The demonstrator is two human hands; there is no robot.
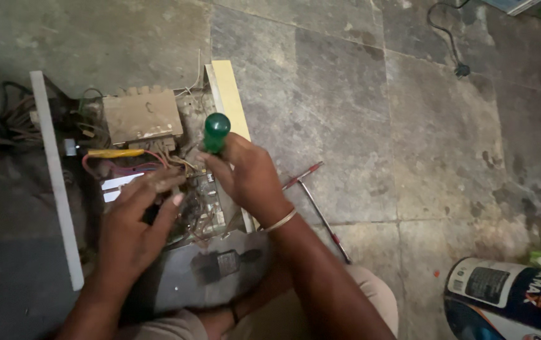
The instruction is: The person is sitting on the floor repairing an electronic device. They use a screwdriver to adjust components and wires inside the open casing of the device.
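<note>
- R hand (248,179) is clenched round a screwdriver (216,132), its smooth green handle up and tip down into the open unit (157,182) so I can press straight.
- L hand (135,220) is flat on the wiring w/ fingers spread, gripping nothing, steadying it.
- Boxy brown transformer (141,114) sits beyond my fingers.
- Thin metal rods (321,211) lie just right of my R wrist on rough stone floor (371,113).

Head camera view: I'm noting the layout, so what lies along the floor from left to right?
Tangle of dark cables → white strip → left hand → green-handled screwdriver in the right hand → two thin red-tipped tools → paint can.
</note>
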